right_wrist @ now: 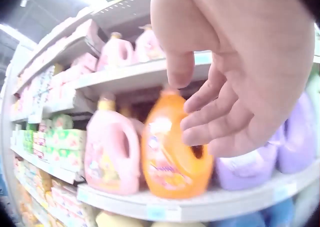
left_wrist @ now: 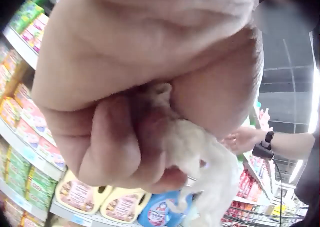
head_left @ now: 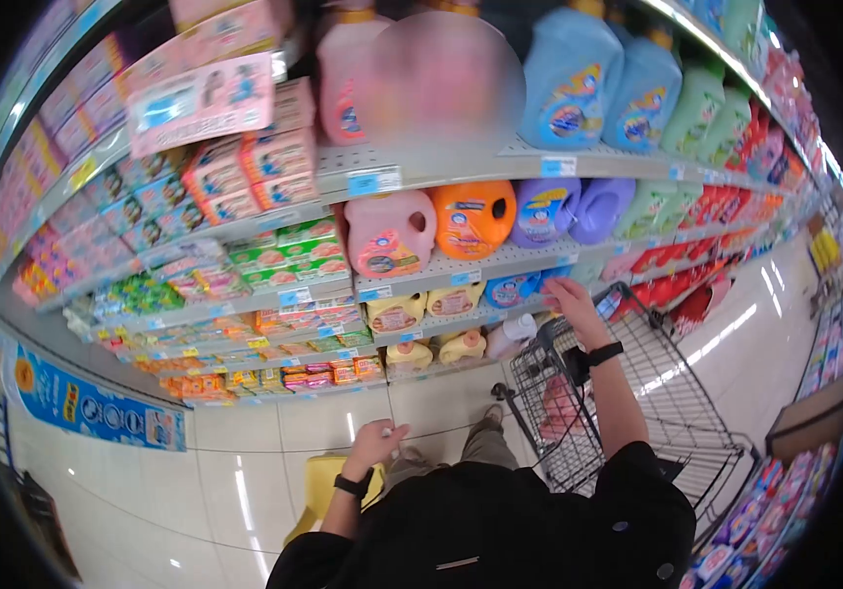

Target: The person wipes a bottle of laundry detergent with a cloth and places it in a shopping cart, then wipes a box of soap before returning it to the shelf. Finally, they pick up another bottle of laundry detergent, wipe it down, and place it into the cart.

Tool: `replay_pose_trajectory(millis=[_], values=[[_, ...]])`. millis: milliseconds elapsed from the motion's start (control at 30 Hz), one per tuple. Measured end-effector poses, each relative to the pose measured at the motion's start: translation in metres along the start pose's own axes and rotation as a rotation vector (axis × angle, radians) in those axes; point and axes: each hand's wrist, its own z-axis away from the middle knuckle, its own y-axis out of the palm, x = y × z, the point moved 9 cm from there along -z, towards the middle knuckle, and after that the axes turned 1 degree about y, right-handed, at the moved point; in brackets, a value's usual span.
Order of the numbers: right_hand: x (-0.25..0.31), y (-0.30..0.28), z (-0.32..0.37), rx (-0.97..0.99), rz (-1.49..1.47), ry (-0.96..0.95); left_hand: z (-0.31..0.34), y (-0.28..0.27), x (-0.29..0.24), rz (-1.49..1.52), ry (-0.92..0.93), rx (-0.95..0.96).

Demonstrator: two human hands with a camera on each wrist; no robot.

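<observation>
While the left hand (left_wrist: 135,87) grips white material (left_wrist: 210,167), the right hand (right_wrist: 240,82) hangs open facing 1 upright orange bottle (right_wrist: 167,154).

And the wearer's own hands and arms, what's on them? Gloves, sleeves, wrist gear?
No gloves on the left hand or right hand. Short black sleeves. Dark left wristband, dark right wristband; a thin dark cable hangs by the right one. No markings legible on either band.

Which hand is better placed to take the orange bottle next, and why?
Probably the right hand: it looks open, empty and nearer the orange bottle, while the left hand grips something white.
</observation>
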Motion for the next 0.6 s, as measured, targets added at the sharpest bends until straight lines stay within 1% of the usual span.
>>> replay_pose_trajectory(millis=[33, 133, 167, 233, 300, 333, 400, 433, 467, 500, 533, 600], values=[[0.034, 0.025, -0.005, 0.048, 0.048, -0.073, 0.008, -0.013, 0.011, 0.024, -0.020, -0.079], [0.144, 0.098, -0.012, 0.170, 0.071, -0.322, 0.031, -0.026, 0.065, 0.321, -0.156, -0.203], [0.178, 0.120, -0.016, 0.218, 0.062, -0.404, 0.040, -0.035, 0.075, 0.279, -0.150, -0.285], [0.237, 0.156, -0.025, 0.242, -0.004, -0.487, 0.058, -0.047, 0.093, 0.191, -0.150, -0.451], [0.292, 0.188, -0.028, 0.203, 0.037, -0.559, 0.078, -0.044, 0.116, 0.247, -0.209, -0.538], [0.315, 0.201, -0.031, 0.151, 0.018, -0.607, 0.086, -0.049, 0.126, 0.270, -0.240, -0.586], [0.357, 0.222, -0.029, 0.024, 0.192, -0.678, 0.114, -0.057, 0.120, 0.372, -0.348, -0.614], [0.375, 0.224, -0.057, -0.042, 0.186, -0.829, 0.128, -0.061, 0.117, 0.425, -0.391, -0.630], [0.382, 0.221, -0.109, -0.110, 0.174, -0.976, 0.138, -0.063, 0.120, 0.478, -0.434, -0.644], [0.389, 0.229, -0.118, -0.112, 0.150, -0.975, 0.134, -0.044, 0.168, 0.432, -0.372, -0.738], [0.397, 0.236, -0.126, -0.113, 0.126, -0.975, 0.143, -0.048, 0.171, 0.469, -0.360, -0.765], [0.396, 0.246, -0.095, 0.029, 0.084, -0.682, 0.160, -0.056, 0.168, 0.544, -0.330, -0.815]])
